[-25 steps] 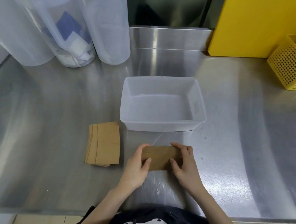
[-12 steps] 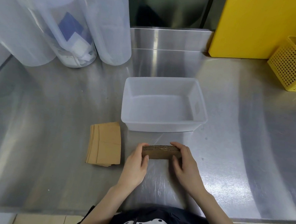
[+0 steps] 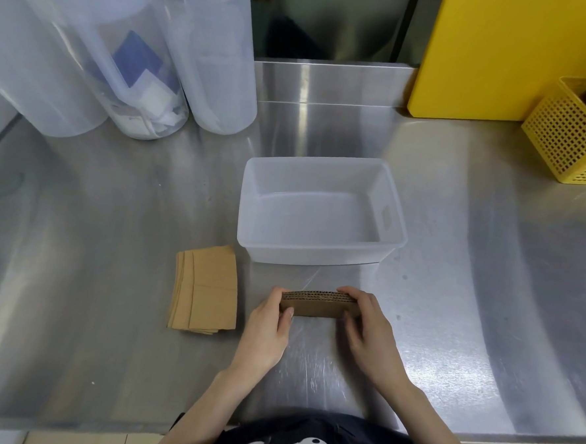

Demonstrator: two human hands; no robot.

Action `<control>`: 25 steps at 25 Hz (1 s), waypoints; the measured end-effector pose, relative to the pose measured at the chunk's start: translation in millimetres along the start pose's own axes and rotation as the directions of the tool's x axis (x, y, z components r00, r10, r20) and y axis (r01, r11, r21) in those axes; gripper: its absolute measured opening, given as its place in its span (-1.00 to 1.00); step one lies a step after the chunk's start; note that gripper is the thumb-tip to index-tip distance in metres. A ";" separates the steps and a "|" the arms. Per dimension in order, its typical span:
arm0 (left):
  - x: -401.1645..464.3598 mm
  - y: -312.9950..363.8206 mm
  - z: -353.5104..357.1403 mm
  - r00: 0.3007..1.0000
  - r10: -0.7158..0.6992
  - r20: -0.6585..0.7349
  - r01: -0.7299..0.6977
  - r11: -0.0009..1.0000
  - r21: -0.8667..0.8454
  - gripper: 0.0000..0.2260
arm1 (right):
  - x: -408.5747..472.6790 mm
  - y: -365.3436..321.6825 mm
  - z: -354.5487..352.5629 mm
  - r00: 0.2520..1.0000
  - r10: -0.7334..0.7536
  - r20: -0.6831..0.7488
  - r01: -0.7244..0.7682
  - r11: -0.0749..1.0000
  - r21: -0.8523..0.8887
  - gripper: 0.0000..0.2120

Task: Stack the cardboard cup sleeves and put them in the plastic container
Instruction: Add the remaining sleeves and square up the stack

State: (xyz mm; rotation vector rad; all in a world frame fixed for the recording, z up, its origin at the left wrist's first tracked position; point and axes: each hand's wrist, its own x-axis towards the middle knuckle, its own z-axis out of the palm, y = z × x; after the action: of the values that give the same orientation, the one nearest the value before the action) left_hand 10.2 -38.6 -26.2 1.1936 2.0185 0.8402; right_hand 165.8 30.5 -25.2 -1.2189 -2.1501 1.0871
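The small stack of cardboard sleeves (image 3: 317,304) is now standing on its long edge on the steel surface (image 3: 114,211), corrugated edges facing up; a second ago it was lying nearly flat between the same hands. The left hand (image 3: 266,326) and right hand (image 3: 367,326) are each pressing one end of the stack, fingers (image 3: 349,291) curled over the top edge and gripping it. This appears to be squaring-up: the sleeves are being aligned before transfer. The plastic container (image 3: 320,252) is sitting just beyond the stack, holding nothing visible. A second pile of sleeves (image 3: 207,288) is lying flat to the left, fanned and untouched. Judgement: stacking is partly done; nothing is yet in the container.
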 end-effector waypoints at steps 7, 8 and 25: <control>2.3 11.8 -16.0 0.998 0.056 -0.042 -0.057 0.998 -0.033 -0.91 | 4.5 -7.8 -10.7 0.999 0.001 -0.038 0.001 0.999 0.042 -0.68; 3.1 13.7 -20.3 0.996 0.069 -0.062 -0.072 0.996 -0.048 -0.87 | 6.2 -10.5 -11.1 0.999 -0.001 -0.046 0.003 0.999 0.045 -0.69; 18.9 -10.6 -121.7 0.934 -0.100 -0.342 0.067 0.992 -0.107 -0.79 | 51.6 -94.4 38.9 0.916 -0.067 0.396 0.042 0.997 0.070 -0.73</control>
State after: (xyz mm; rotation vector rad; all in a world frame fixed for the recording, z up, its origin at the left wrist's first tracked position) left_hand -97.3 -50.1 33.6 0.9493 2.2620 1.1551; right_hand 64.1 29.9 27.2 -0.9655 -2.4071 1.4681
